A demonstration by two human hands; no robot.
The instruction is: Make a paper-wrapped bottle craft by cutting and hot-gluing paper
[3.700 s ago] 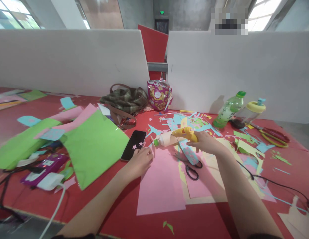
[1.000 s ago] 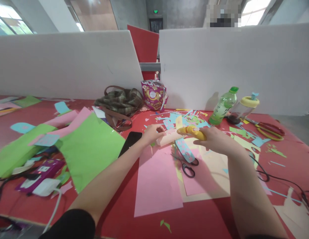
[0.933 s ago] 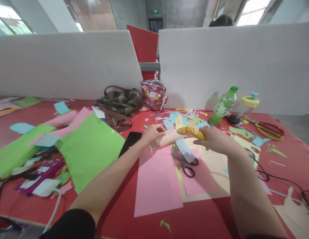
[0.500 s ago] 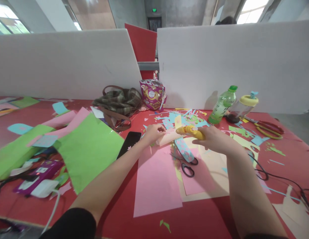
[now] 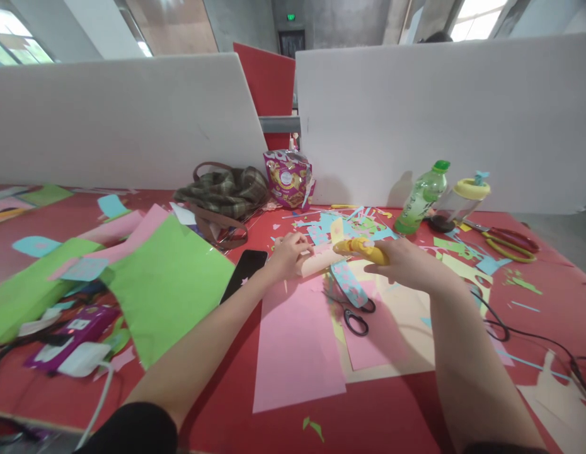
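My right hand (image 5: 405,263) is wrapped around a yellow glue gun (image 5: 361,249), whose nozzle points left over a cream paper piece (image 5: 319,260). Small pink shapes lie on that piece. At its left end, my left hand (image 5: 290,255) has its fingers curled together; what they pinch, if anything, is too small to make out. A light-blue paper strip with pink stars (image 5: 350,284) lies just below the glue gun, partly over black-handled scissors (image 5: 356,320). Pink paper (image 5: 300,347) is spread in front of my hands.
A phone (image 5: 244,274) and a green sheet (image 5: 170,284) lie left, beside a purple power strip (image 5: 75,337). Behind are a plaid bag (image 5: 227,189), a snack bag (image 5: 289,180) and paper scraps (image 5: 340,227). A green bottle (image 5: 421,198), a jar (image 5: 460,205) and black cable (image 5: 534,334) are right.
My left hand has drawn slightly left and its fingers are more curled. My right hand and the glue gun are almost unmoved.
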